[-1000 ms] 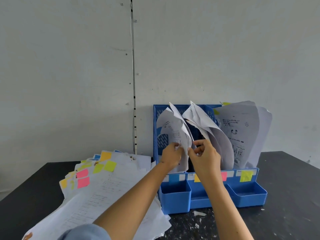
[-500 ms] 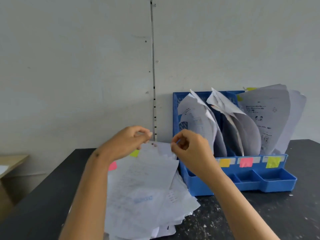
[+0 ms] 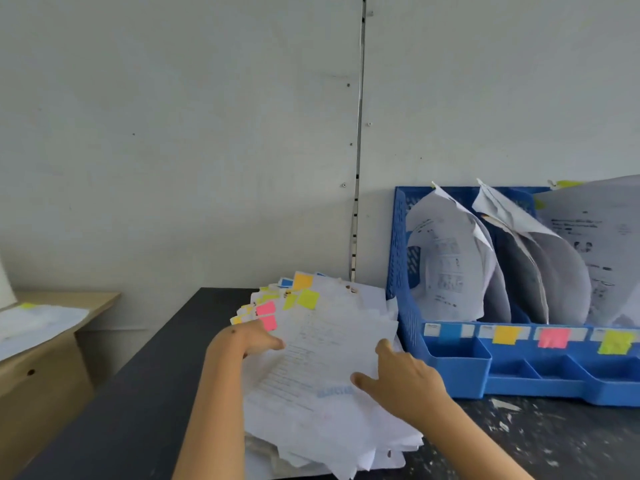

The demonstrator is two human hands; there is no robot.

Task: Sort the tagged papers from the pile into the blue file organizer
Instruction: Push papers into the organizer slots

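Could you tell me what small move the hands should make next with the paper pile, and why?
Probably lift the top sheet free of the pile. The left hand touches its left edge and the right hand rests on its right side, so it is already framed. Its yellow-green tag seems to match the organizer's rightmost label.

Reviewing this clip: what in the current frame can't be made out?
Head view only:
- Printed text on the paper pile: blurred.
- Blue file organizer: right end cut off by the frame edge.
- Left hand grip: fingertips hidden under the sheets.
- Lower tags in the pile: covered by overlapping sheets.
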